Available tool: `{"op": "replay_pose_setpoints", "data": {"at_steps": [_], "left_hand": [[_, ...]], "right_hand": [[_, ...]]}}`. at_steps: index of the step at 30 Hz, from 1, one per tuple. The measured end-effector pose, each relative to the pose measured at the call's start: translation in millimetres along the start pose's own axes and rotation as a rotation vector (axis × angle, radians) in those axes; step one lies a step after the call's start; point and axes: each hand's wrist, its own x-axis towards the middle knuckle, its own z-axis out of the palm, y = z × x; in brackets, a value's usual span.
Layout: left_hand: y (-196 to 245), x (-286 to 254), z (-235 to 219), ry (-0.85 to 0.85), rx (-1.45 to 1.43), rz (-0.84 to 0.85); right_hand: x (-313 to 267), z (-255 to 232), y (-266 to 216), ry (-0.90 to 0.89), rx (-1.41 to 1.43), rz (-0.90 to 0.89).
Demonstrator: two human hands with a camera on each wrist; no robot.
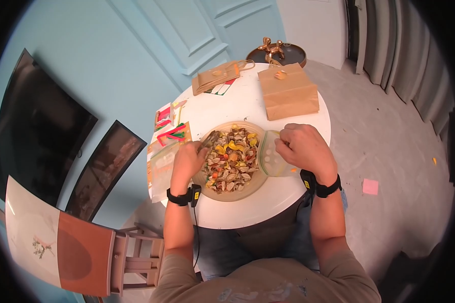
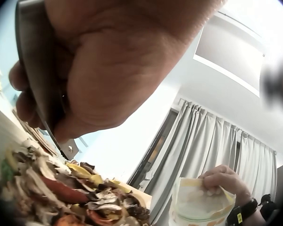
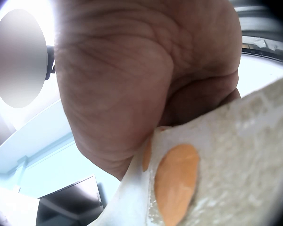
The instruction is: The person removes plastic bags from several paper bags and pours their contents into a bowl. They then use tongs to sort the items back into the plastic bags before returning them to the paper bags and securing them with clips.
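Observation:
A wide beige bowl (image 1: 203, 188) stands on the round white table, heaped with dried petals and leaves (image 1: 232, 164) in brown, yellow and orange. At the bowl's left side my left hand (image 1: 188, 160) grips dark metal tongs (image 1: 213, 137), their far end over the petals. The tongs (image 2: 35, 56) run down through the curled fingers in the left wrist view. My right hand (image 1: 304, 146) pinches the edge of a see-through zip bag (image 1: 270, 159) beside the bowl's right rim. Orange oval shapes (image 3: 177, 183) show on the bag in the right wrist view.
Folded paper bags (image 1: 215, 78) lie at the back left, and a brown paper bag (image 1: 288, 93) at the back right. Coloured strips (image 1: 172, 135) and another clear bag (image 1: 164, 169) lie along the left edge. A pink note (image 1: 370, 186) is on the floor.

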Motion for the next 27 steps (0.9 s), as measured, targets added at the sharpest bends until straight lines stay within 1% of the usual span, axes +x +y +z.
{"op": "replay_pose_setpoints", "data": {"at_steps": [2,5,8,11,12,15,18,21,24,27], "left_hand": [[11.4,-4.7,-13.3,-0.008,-0.003,-0.022],[51.4,-19.5,-36.2,0.056,-0.09,0.048],[88.2,-35.8,-50.3,-0.005,-0.228,0.166],[117.5,-50.4,-55.8,-0.083,-0.252,0.217],[121.2,-53.9,-58.1,-0.112,-0.247,0.205],[117.9,-60.5,-57.9,-0.072,-0.192,0.154],[108.4,-67.8,-52.3,-0.035,-0.067,0.113],[94.6,-73.5,-37.5,-0.049,-0.015,0.07],[82.7,-76.0,-23.8,-0.034,0.082,0.101],[80.9,-78.1,-18.7,-0.021,0.105,0.094]], "right_hand": [[0.3,2.2,1.0,-0.006,0.003,0.006],[0.5,8.2,4.9,-0.016,-0.009,0.01],[0.8,8.6,4.7,-0.021,-0.018,0.008],[0.4,5.3,2.3,-0.014,-0.005,0.022],[0.1,3.9,2.2,-0.008,0.002,0.03],[-1.3,0.2,3.9,-0.015,-0.01,0.04],[-1.5,0.2,5.3,-0.013,-0.014,0.041],[-1.9,1.3,5.5,-0.007,-0.016,0.035],[-1.9,1.3,4.9,-0.008,-0.012,0.035],[-1.9,1.1,5.1,-0.018,-0.011,0.039]]}}
